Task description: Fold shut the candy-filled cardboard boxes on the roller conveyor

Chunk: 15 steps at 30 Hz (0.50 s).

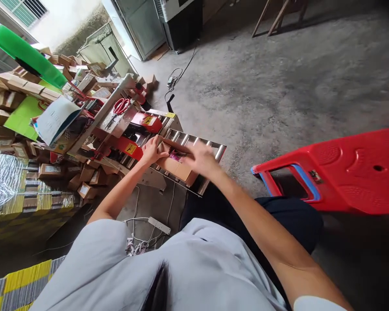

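Observation:
A small brown cardboard box (176, 168) lies on the roller conveyor of a red-and-grey machine, its top flaps partly raised. Something with a purple wrapper (175, 157) shows in the gap between the flaps. My left hand (151, 151) grips the box at its left end, fingers over the raised flap and thumb toward the opening. At the other end, my right hand (202, 160) is over the box's right side, smeared by motion, so its fingers cannot be made out. Metal rollers (219, 152) extend past the box on the right.
Red-handled scissors (121, 106) lie on the machine (116, 121). Many cardboard boxes (52, 170) are heaped behind it at left. A red plastic stool (353, 172) stands at right. A white power strip (159, 225) with cables lies on the floor below.

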{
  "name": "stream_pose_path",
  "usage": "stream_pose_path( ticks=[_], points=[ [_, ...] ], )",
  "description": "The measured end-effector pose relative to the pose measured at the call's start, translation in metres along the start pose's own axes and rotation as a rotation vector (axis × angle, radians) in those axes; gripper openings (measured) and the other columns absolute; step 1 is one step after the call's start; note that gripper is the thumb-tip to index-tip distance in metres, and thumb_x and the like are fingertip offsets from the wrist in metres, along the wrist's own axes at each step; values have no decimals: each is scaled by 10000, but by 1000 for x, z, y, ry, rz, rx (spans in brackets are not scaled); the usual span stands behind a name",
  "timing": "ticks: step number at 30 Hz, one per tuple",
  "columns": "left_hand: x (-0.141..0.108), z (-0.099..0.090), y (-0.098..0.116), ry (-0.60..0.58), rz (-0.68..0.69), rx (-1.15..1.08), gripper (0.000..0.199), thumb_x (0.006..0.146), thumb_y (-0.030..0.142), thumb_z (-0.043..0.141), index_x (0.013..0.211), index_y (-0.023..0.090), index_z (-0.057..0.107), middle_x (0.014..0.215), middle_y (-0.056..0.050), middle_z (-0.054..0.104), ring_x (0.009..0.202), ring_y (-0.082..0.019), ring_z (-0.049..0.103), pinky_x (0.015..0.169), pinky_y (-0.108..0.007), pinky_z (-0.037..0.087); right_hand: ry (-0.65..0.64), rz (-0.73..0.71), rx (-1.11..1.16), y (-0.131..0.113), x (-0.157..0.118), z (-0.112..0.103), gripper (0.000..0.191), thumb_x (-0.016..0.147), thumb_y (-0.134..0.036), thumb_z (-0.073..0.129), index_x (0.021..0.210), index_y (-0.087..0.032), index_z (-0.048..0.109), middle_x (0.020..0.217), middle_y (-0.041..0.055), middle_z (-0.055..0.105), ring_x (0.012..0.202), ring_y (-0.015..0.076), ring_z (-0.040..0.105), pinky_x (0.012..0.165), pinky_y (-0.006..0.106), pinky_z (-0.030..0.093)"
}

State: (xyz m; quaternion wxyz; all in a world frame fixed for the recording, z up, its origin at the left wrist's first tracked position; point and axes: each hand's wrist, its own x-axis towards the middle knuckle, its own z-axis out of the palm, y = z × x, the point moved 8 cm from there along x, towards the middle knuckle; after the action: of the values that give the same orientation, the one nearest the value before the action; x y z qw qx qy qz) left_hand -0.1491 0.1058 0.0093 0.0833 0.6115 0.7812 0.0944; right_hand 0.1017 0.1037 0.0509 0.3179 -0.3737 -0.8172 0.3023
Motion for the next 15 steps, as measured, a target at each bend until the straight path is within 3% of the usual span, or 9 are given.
stream_pose_path(
  ticks=[2, 4, 6, 8, 10, 13, 15],
  points=[
    [0, 6, -5, -33, -1, -79, 962, 698, 514, 805, 1481, 146, 384, 1521, -242, 368, 1438, -413, 318, 1165, -584, 245, -151, -35, -70, -6, -19, 30, 720, 833, -413, 715, 1440, -97, 493, 1478, 209, 497, 1394, 368, 427, 1173, 591, 278],
    [-4, 6, -8, -6, 24, -199, 973, 716, 550, 776, 1487, 126, 362, 1528, -247, 348, 1451, -399, 301, 1191, -561, 236, -161, -32, -137, -9, -36, 49, 742, 868, -412, 676, 1481, -70, 435, 1546, 225, 401, 1454, 354, 351, 1211, 595, 185],
    [-15, -3, -3, 111, 69, -294, 1032, 728, 570, 758, 1529, 134, 274, 1571, -236, 270, 1483, -376, 241, 1222, -524, 211, -138, -3, -170, -8, -46, 57, 698, 906, -395, 625, 1490, -69, 426, 1563, 221, 372, 1470, 344, 327, 1220, 592, 152],
    [-37, -14, 12, 264, 121, -320, 998, 793, 560, 698, 1562, 176, 191, 1618, -198, 178, 1518, -345, 159, 1248, -496, 165, -148, 3, -162, -9, -48, 60, 660, 920, -379, 599, 1489, -85, 439, 1566, 197, 378, 1468, 332, 335, 1222, 573, 170],
    [-66, -15, 42, 307, 193, -319, 847, 897, 504, 567, 1577, 219, 149, 1649, -151, 121, 1538, -310, 115, 1259, -480, 138, -169, 6, -143, -10, -43, 59, 641, 916, -363, 597, 1480, -90, 459, 1573, 184, 370, 1471, 332, 327, 1226, 562, 169],
    [-106, 10, 101, 107, 336, -342, 692, 982, 417, 371, 1594, 248, 96, 1672, -101, 99, 1549, -278, 102, 1264, -484, 104, -199, 13, -60, -4, -34, 51, 633, 870, -293, 630, 1454, -85, 502, 1552, 200, 400, 1479, 345, 308, 1232, 567, 146],
    [-120, 32, 129, -27, 377, -321, 726, 979, 463, 374, 1600, 214, 92, 1669, -115, 123, 1547, -288, 114, 1266, -488, 71, -220, 3, 111, 6, -33, 43, 584, 860, -263, 613, 1424, -127, 549, 1507, 172, 478, 1451, 325, 371, 1226, 540, 215]
  ],
)
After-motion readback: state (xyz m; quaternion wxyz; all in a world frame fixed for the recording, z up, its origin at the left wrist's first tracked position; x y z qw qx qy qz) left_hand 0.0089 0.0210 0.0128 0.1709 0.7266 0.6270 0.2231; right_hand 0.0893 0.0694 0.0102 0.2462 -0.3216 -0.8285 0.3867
